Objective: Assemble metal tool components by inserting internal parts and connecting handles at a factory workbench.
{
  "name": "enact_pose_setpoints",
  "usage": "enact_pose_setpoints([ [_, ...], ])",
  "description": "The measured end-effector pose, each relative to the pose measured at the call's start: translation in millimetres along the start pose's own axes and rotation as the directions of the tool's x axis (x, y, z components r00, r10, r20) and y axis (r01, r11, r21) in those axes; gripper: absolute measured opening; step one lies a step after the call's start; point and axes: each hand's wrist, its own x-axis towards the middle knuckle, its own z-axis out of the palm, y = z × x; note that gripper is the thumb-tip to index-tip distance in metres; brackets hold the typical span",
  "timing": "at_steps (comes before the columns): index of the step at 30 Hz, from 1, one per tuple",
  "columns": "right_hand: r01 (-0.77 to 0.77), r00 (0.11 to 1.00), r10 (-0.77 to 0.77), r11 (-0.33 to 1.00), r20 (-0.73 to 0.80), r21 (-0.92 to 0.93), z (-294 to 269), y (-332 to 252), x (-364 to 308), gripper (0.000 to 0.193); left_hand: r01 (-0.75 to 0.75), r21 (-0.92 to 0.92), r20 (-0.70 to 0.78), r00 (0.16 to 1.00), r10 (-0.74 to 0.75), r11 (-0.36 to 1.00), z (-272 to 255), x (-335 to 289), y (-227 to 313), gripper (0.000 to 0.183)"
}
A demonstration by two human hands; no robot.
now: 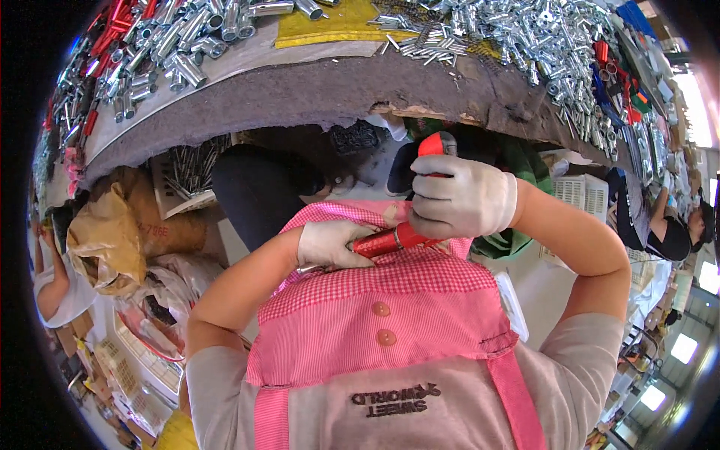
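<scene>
My left hand [335, 244], in a white glove, is closed round a shiny red metal tube [377, 244] held level against the pink checked apron [367, 315]. A thin silver rod [310, 268] sticks out beside that hand. My gloved right hand [459, 199] grips a red-and-black tool [438, 144], whose end rises above the fingers. The fingers hide its lower part, and the red tube's right end runs up to this hand. Whether tube and tool are joined, I cannot tell.
Ahead, a worktable with a worn grey cover [300, 94] bears heaps of silver metal tubes [187, 67], small metal parts [525, 37] and a yellow cloth [322, 26]. Brown sacks [112, 232] stand at left, a white crate [581, 193] at right. Other people sit at both sides.
</scene>
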Motion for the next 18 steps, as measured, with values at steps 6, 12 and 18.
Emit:
enact_pose_setpoints([
  [6, -0.538, 0.841, 0.479, 0.788, 0.251, 0.299, 22, -14, -23, 0.024, 0.023, 0.413, -0.346, 0.929, 0.134, 0.911, 6, -11, 13, 0.031],
  [12, 0.202, 0.474, 0.443, -0.896, 0.761, 0.396, 59, -38, -7, 0.056, 0.401, 0.915, -0.173, 0.503, 0.847, -0.051, -35, -36, 74, 0.016],
  [18, -0.646, 0.547, 0.805, 0.58, -0.23, 0.496, 27, -11, 36, 0.029, -0.739, 0.389, -0.906, -0.2, 0.372, 0.551, -41, -38, 93, 0.061],
])
